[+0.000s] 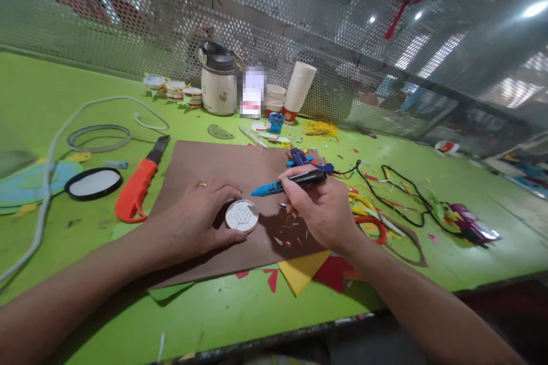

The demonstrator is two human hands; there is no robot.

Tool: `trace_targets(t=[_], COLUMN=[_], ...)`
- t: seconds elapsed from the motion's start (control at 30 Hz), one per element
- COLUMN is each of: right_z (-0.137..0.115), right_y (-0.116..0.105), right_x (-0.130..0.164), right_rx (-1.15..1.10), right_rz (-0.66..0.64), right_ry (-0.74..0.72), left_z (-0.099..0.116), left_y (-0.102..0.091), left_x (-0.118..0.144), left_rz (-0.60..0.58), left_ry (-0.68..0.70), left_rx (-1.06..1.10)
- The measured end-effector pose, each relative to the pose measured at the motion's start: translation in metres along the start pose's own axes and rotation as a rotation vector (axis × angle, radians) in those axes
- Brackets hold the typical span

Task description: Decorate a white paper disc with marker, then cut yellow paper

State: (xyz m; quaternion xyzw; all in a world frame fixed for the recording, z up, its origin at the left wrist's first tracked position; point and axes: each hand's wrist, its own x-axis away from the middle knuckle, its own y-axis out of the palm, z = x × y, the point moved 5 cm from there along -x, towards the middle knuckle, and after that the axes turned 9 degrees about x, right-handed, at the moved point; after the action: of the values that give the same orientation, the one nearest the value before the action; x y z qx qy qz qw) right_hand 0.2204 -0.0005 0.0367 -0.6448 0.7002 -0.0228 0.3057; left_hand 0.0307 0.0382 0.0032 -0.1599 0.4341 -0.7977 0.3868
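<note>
On the brown board (205, 165) lies a small round white disc (242, 216) with a dark grid-like pattern drawn on its top. My left hand (209, 211) grips its rim between thumb and fingers. My right hand (317, 199) is wrapped round a black marker (302, 180) with a blue front end, which points left, just above and beyond the disc. I cannot tell whether that blue end is a cap. Small red and white paper scraps (289, 239) lie under my right hand.
An orange-handled knife (136, 189) and a black-rimmed white oval (94, 183) are at left. Behind the board stand a white bottle (218, 88), stacked paper cups (301, 88) and a blue paint pot (275, 122). Red-handled scissors (377, 227) and a black cord (402, 182) lie at right.
</note>
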Motion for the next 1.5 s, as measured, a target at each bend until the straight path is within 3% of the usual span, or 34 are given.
trace_targets(t=[0.23,0.43,0.57,0.7,0.83,1.1,1.27,1.5], right_z=[0.008,0.020,0.024,0.026,0.037,0.084,0.105,0.124], right_y=[-0.003,-0.008,-0.017,-0.035,-0.048,-0.027,-0.018,-0.016], right_x=[-0.008,-0.024,-0.040,-0.073,-0.124,-0.212,-0.238,-0.252], right_rx=[-0.174,-0.278,-0.258,-0.196,-0.089,0.041,0.109,0.219], right_rz=[0.093,0.179,0.184,0.196,0.192,0.144,0.152,0.108], right_ry=[0.121,0.136,0.164,0.209,0.300,0.466,0.475,0.463], left_z=[-0.001,0.001,0.002,0.004,0.005,0.005,0.003,-0.004], left_y=[-0.002,-0.005,-0.004,-0.005,-0.003,-0.004,-0.005,-0.003], left_x=[0.005,0.010,0.010,0.009,0.008,0.008,0.010,0.010], left_rz=[0.064,0.121,0.060,0.106,0.116,0.049,0.047,0.072], left_ry=[-0.013,-0.088,-0.030,0.022,0.041,0.048,0.021,0.049], left_rx=[-0.016,-0.068,-0.078,-0.109,-0.108,-0.068,-0.099,-0.134])
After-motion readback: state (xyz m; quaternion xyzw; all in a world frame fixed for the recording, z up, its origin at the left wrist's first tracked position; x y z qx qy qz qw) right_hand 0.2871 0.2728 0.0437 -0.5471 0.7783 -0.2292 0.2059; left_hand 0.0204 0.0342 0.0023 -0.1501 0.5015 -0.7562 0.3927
